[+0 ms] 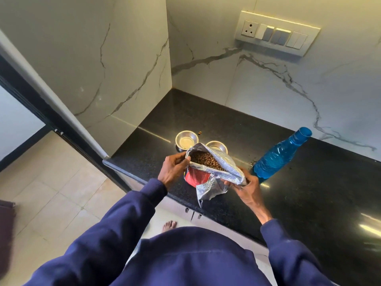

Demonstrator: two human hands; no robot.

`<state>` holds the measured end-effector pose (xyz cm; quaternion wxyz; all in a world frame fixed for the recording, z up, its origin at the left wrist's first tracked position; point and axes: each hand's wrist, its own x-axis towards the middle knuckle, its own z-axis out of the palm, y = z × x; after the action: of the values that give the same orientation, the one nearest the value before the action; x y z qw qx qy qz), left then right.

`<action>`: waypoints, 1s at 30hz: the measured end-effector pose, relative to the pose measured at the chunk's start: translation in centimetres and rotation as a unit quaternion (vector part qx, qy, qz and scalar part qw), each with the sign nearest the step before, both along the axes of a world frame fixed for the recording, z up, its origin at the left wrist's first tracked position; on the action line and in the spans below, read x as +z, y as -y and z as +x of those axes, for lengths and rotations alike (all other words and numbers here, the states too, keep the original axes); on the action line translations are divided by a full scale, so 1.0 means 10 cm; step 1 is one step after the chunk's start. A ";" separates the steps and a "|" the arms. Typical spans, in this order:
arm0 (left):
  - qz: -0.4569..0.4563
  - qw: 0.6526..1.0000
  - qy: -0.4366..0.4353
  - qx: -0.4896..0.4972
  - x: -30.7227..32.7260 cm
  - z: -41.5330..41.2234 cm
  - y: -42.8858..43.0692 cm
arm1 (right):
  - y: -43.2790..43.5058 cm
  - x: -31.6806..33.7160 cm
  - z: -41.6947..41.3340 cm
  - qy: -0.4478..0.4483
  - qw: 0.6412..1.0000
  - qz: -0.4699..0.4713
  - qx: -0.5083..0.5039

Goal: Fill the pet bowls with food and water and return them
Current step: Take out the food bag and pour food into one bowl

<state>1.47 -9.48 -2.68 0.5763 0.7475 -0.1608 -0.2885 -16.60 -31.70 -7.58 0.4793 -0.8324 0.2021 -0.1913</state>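
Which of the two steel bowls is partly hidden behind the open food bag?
The right bowl, nearer the blue bottle; the food bag covers its near rim. The left bowl shows completely.

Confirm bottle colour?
Translucent blue bottle, cap included, standing on the black counter; head view, the only one.

Open kibble bag [208,168] — both hands' grip
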 end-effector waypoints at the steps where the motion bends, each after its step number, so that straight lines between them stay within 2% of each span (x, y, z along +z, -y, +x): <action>1: -0.014 0.999 -0.022 -0.027 -0.03 0.03 -0.02 | -0.06 0.01 0.00 0.008 1.000 0.001 -0.020; 6: -0.021 0.979 -0.070 -0.192 -0.22 0.27 -0.10 | -0.26 0.04 0.14 0.056 0.992 -0.006 -0.109; 10: 0.005 0.966 -0.083 -0.246 -0.29 0.47 -0.08 | -0.38 0.10 0.28 0.093 0.985 -0.029 -0.140; 14: -0.016 0.959 -0.108 -0.261 -0.42 0.60 -0.01 | -0.54 0.35 0.49 0.131 0.981 -0.044 -0.138; 24: -0.065 0.938 -0.166 -0.296 -0.41 0.87 0.10 | -0.70 0.80 0.98 0.043 0.981 -0.123 -0.141; 30: -0.066 0.927 -0.187 -0.319 -0.55 1.02 0.12 | -0.77 0.94 1.20 -0.024 0.980 -0.146 -0.134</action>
<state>11.69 -10.72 -8.14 0.5214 0.5496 -0.2985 -0.5805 -4.58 -23.99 1.79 0.3174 -0.8631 0.2936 -0.2610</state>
